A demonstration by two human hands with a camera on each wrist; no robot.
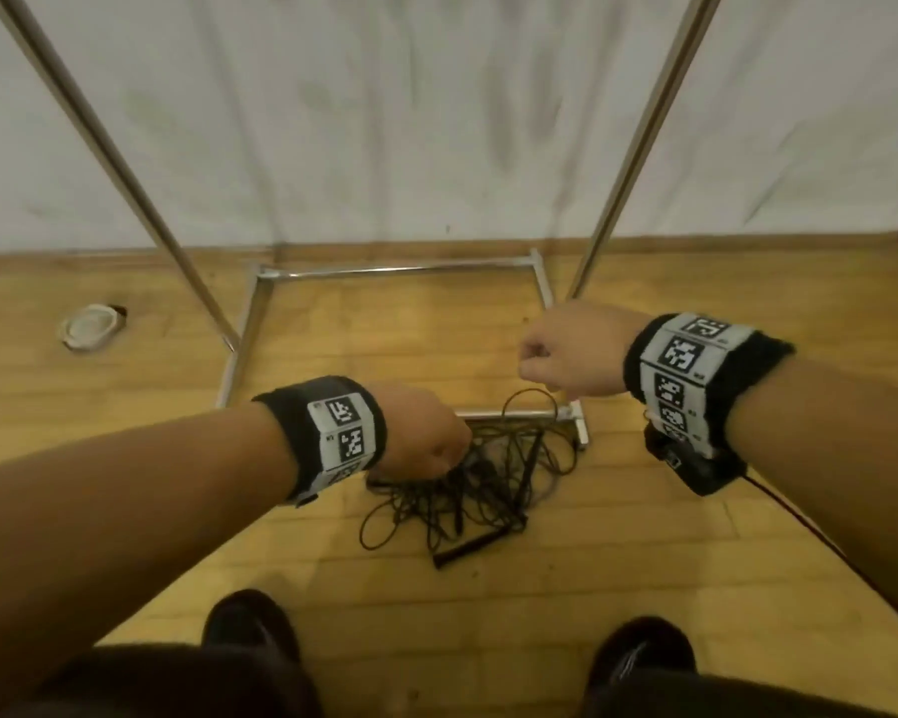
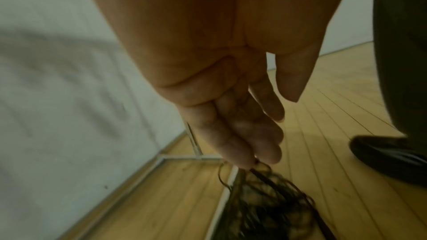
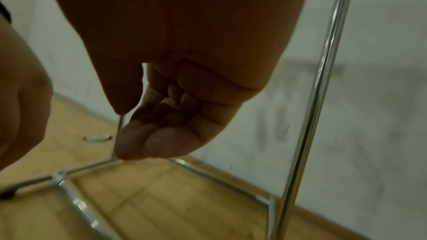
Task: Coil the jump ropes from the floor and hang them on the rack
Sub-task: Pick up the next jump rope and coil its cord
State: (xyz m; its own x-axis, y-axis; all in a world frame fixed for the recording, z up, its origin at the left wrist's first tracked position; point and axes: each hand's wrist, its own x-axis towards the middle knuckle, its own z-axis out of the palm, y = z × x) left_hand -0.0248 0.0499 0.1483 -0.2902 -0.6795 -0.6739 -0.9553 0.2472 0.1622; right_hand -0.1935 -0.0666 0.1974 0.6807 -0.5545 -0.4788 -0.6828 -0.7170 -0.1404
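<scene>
Both shoes (image 1: 252, 621) stand on the wooden floor (image 1: 566, 577), just short of the tangled black jump ropes (image 1: 467, 489) heaped against the front bar of the metal rack (image 1: 519, 414). Left hand (image 1: 421, 432) reaches down with fingers (image 2: 242, 145) pressed together, tips pinching strands at the top of the heap. Right hand (image 1: 566, 355) hovers higher, curled and holding nothing. Best to find one handle (image 1: 462, 551) first and draw a single rope free slowly, shaking loops apart rather than yanking the knot tighter

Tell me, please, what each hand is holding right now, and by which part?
The left hand pinches a strand of the tangled jump ropes at its fingertips. The right hand is curled, holding nothing visible.
</scene>
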